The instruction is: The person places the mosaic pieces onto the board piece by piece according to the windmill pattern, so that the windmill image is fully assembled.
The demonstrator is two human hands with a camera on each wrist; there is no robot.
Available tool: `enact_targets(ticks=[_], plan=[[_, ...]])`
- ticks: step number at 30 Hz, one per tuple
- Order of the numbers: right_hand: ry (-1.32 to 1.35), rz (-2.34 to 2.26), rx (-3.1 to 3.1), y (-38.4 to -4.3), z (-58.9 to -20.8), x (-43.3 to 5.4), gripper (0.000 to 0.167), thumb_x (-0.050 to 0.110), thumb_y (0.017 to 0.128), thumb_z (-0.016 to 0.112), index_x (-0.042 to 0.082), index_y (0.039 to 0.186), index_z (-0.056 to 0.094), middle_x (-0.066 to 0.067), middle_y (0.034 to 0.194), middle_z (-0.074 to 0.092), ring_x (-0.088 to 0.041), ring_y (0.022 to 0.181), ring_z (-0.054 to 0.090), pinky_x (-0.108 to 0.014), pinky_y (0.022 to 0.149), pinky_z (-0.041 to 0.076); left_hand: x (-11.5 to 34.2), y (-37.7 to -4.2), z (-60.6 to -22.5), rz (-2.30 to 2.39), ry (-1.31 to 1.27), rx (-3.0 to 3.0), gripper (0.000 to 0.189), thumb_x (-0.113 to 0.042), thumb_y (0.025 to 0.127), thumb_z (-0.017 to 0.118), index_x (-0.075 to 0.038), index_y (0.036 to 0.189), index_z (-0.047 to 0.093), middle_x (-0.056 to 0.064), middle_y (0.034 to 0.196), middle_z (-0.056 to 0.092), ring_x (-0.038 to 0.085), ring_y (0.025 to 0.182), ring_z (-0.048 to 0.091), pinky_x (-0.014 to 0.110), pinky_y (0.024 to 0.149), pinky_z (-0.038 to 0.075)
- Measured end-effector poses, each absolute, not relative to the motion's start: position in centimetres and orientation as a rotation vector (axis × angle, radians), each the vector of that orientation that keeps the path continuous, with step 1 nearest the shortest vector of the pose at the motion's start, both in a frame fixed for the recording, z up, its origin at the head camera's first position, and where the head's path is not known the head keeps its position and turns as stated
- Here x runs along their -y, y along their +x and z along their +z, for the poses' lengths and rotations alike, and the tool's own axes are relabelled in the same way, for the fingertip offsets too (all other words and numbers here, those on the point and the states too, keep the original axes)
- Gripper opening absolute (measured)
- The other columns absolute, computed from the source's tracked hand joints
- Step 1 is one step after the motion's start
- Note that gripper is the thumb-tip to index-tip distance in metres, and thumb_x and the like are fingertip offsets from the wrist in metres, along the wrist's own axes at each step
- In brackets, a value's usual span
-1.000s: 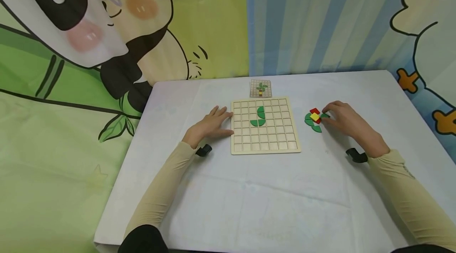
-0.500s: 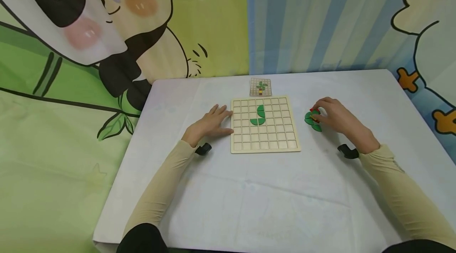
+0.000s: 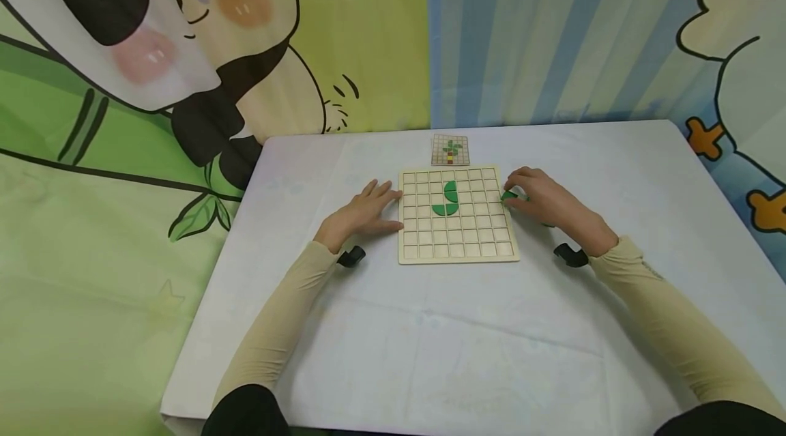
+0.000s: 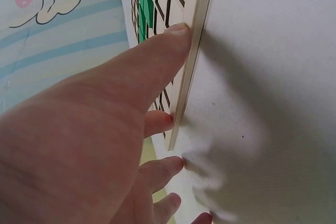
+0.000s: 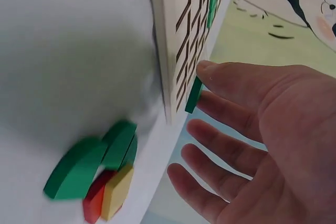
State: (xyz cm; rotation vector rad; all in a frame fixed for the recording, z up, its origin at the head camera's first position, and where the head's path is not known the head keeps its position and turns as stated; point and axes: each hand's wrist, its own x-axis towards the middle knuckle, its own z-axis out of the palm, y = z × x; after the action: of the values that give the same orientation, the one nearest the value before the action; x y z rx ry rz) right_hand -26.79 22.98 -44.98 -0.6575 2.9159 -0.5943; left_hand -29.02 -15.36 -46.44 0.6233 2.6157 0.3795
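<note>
No readable text, no legible labels, no brand names, no numbers, no signs

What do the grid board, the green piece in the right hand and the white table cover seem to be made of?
Grid board: probably matt wood or fibreboard; pale cream face and edge, dark grid lines.
Green piece: perhaps painted wood or plastic; the colour is even, the sheen unclear.
Table cover: likely matt cloth, given its soft creases.

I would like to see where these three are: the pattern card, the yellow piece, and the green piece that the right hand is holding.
Pattern card (image 3: pixel 451 149), head view, middle of its printed face.
Yellow piece (image 5: pixel 117 194), right wrist view, middle of its visible surface.
Held green piece (image 5: pixel 193 96), right wrist view, its uncovered end.
</note>
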Motion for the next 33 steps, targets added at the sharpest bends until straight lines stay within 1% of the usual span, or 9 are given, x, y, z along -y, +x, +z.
enact_targets(ticks=[3, 8, 11, 16, 19, 24, 26, 30, 33], plan=[[-0.680, -0.584, -2.894, -27.3, -45.1, -21.7, 0.030, 0.017, 0.095, 0.070, 0.000, 0.119, 0.066, -0.023, 0.136, 0.056, -0.044, 0.131, 0.047, -0.057, 0.107, 0.043, 15.4, -29.0, -46.5, 0.378, 0.623, -2.613, 0.080, -0.056, 0.095, 0.062, -0.024, 0.160, 0.027, 0.008, 0.171, 0.007, 0.034, 0.158, -0.007, 0.059, 0.126, 0.011], [-0.820, -0.572, -2.871, -28.0, -45.4, -19.5, 0.031, 0.018, 0.095, 0.070, -0.002, 0.119, 0.066, -0.022, 0.134, 0.056, -0.043, 0.129, 0.049, -0.054, 0.106, 0.045, 15.4, -29.2, -46.7, 0.373, 0.628, -2.613, 0.081, -0.056, 0.095, 0.061, -0.024, 0.160, 0.026, 0.008, 0.171, 0.008, 0.034, 0.158, -0.006, 0.059, 0.125, 0.012], [-0.889, -0.543, -2.869, -28.3, -45.7, -18.5, 0.029, 0.018, 0.095, 0.071, -0.001, 0.116, 0.068, -0.021, 0.132, 0.058, -0.042, 0.127, 0.050, -0.054, 0.107, 0.044, 15.4, -29.2, -46.7, 0.370, 0.633, -2.613, 0.081, -0.056, 0.095, 0.061, -0.024, 0.161, 0.026, 0.009, 0.171, 0.008, 0.034, 0.158, -0.006, 0.059, 0.125, 0.012], [-0.939, -0.475, -2.889, -28.7, -46.2, -17.5, 0.027, 0.018, 0.094, 0.072, 0.000, 0.114, 0.069, -0.020, 0.131, 0.059, -0.039, 0.128, 0.050, -0.052, 0.108, 0.045, 15.4, -29.1, -46.7, 0.363, 0.631, -2.617, 0.081, -0.056, 0.095, 0.061, -0.024, 0.161, 0.026, 0.008, 0.171, 0.008, 0.034, 0.158, -0.006, 0.059, 0.125, 0.013], [-0.995, -0.450, -2.910, -28.8, -46.3, -17.2, 0.026, 0.019, 0.095, 0.071, 0.000, 0.112, 0.071, -0.021, 0.129, 0.060, -0.039, 0.125, 0.053, -0.052, 0.107, 0.045, 15.4, -29.1, -46.6, 0.359, 0.631, -2.619, 0.081, -0.056, 0.095, 0.061, -0.024, 0.160, 0.026, 0.008, 0.171, 0.008, 0.034, 0.158, -0.006, 0.060, 0.125, 0.013], [-1.125, -0.468, -2.947, -29.6, -46.4, -17.1, 0.019, 0.016, 0.095, 0.070, -0.002, 0.100, 0.074, -0.022, 0.118, 0.066, -0.039, 0.112, 0.060, -0.052, 0.100, 0.050, 15.4, -29.1, -46.5, 0.360, 0.630, -2.620, 0.080, -0.056, 0.096, 0.060, -0.025, 0.160, 0.026, 0.008, 0.171, 0.008, 0.034, 0.158, -0.006, 0.061, 0.125, 0.013], [-1.131, -0.513, -2.941, -30.1, -46.6, -17.0, 0.017, 0.014, 0.095, 0.070, -0.002, 0.097, 0.074, -0.022, 0.115, 0.066, -0.038, 0.107, 0.062, -0.051, 0.096, 0.051, 15.4, -29.1, -46.5, 0.359, 0.626, -2.620, 0.080, -0.057, 0.096, 0.060, -0.025, 0.161, 0.026, 0.008, 0.171, 0.008, 0.033, 0.158, -0.006, 0.060, 0.125, 0.013], [-1.060, -0.581, -2.922, -30.8, -47.0, -17.1, 0.015, 0.016, 0.096, 0.069, 0.002, 0.091, 0.072, -0.021, 0.115, 0.066, -0.036, 0.106, 0.061, -0.048, 0.092, 0.051, 15.5, -29.1, -46.5, 0.364, 0.631, -2.616, 0.080, -0.056, 0.096, 0.060, -0.025, 0.161, 0.025, 0.008, 0.171, 0.008, 0.034, 0.158, -0.006, 0.060, 0.125, 0.013], [-0.977, -0.590, -2.920, -30.9, -47.0, -17.1, 0.018, 0.021, 0.098, 0.067, 0.005, 0.090, 0.071, -0.020, 0.117, 0.065, -0.035, 0.106, 0.061, -0.047, 0.089, 0.051, 15.5, -29.1, -46.5, 0.368, 0.630, -2.615, 0.080, -0.056, 0.096, 0.060, -0.025, 0.161, 0.025, 0.008, 0.171, 0.007, 0.034, 0.158, -0.007, 0.061, 0.124, 0.014]])
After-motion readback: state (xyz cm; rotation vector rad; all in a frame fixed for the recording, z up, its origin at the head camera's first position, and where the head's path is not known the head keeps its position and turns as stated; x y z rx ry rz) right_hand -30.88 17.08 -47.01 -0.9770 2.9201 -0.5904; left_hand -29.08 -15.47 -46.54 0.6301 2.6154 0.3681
